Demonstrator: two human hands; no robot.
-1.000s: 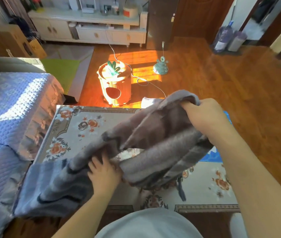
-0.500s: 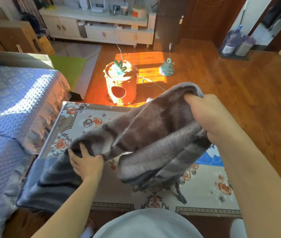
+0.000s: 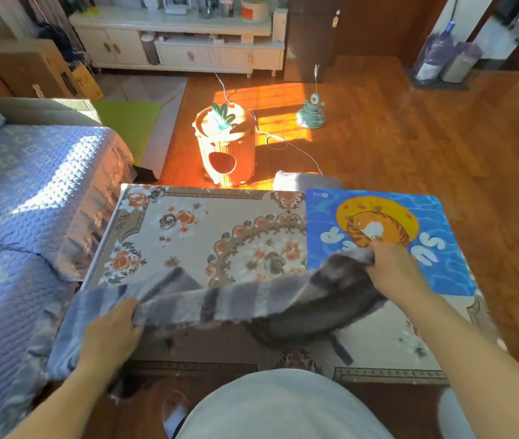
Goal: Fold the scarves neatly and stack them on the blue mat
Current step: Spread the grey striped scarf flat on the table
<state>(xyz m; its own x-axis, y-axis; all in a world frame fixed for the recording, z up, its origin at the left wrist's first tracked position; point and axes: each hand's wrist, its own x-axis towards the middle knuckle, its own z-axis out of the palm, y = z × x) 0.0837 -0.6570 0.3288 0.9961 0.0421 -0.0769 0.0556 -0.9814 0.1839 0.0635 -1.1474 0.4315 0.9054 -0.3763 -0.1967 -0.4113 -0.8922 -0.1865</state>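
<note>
The gray striped scarf [image 3: 245, 299] is stretched low across the near part of the flowery table cloth [image 3: 207, 229]; the left hand [image 3: 109, 334] grips its left end with fingers curled over the cloth, near the table's left edge; the right hand [image 3: 394, 274] pinches the other end tight, right at the near left edge of the blue mat [image 3: 435, 217]; the scarf's right part sags in a dark fold onto the table, and a thin strip hangs toward the near edge. The blue mat lies on the table's right side, its far corner reaching the table's far edge. The blue sofa [image 3: 23, 191] sits close beside the table on the left; wide wood floor [image 3: 441, 137] spreads to the right and beyond.
</note>
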